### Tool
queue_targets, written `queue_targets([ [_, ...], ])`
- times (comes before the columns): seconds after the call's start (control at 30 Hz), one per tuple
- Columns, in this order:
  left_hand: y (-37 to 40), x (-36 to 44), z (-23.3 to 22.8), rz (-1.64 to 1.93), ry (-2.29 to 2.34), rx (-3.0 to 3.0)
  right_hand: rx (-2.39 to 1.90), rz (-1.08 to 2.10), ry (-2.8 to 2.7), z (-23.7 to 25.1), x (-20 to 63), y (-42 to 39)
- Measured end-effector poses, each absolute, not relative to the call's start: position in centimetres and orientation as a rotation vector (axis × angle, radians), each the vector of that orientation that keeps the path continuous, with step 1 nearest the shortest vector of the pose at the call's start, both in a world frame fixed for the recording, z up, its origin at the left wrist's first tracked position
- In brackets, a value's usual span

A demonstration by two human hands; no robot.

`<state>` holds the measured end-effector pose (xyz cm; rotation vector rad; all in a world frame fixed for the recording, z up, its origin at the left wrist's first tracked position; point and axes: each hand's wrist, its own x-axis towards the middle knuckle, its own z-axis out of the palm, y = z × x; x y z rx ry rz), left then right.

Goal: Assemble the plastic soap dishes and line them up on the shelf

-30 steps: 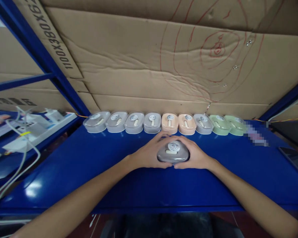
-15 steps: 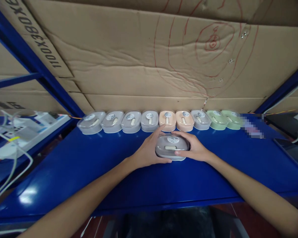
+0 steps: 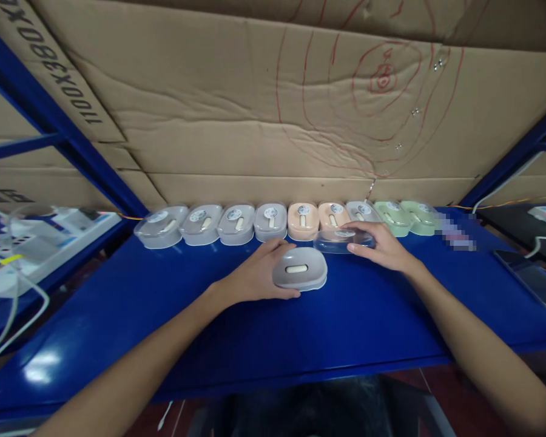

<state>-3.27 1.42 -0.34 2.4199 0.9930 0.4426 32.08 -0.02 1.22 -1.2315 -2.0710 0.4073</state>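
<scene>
The blue worktop (image 3: 164,315) runs wide and mostly bare on the near side of both hands, so open room lies toward the person; its front edge sits well behind the wrists. Beyond the fingertips a cardboard wall (image 3: 236,133) closes the far side, and against its foot stands a row of lidded soap boxes (image 3: 236,223), grey, peach and green, side by side and touching.

The step in hand looks like opening one box: the lid is off the base. The left hand (image 3: 255,276) steadies the grey base (image 3: 300,269), fingers curled along its left rim and thumb at its near edge, the base resting flat on the worktop with a small pale piece lying in its middle. The right hand (image 3: 382,249) holds the clear lid (image 3: 341,240) just to the right of and beyond the base, fingers spread over its top and right end, thumb beneath its near rim; the lid hangs just in front of the row, close to the peach and grey boxes.

Judging from this, the next move calls for setting the lid down without nudging the row just past the fingertips; the bare worktop to the right of the right hand looks safest. A dark phone (image 3: 528,280) lies well to the right, cables (image 3: 9,291) well to the left
</scene>
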Motion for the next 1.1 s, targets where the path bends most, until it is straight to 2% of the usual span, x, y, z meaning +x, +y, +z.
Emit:
queue_targets([
  [0.2, 1.85, -4.45, 0.96, 0.335, 1.013, 2.470, -1.291, 0.394, -2.344, 2.50, 33.17, -0.30],
  [0.37, 1.74, -4.15, 0.42, 0.415, 0.987, 2.504, -1.273, 0.394, -2.448, 2.12, 33.14, -0.40],
  [1.1, 1.08, -3.80, 0.84, 0.368, 0.990, 2.641, -1.397, 0.341, -2.510, 1.80, 33.11, -0.34],
])
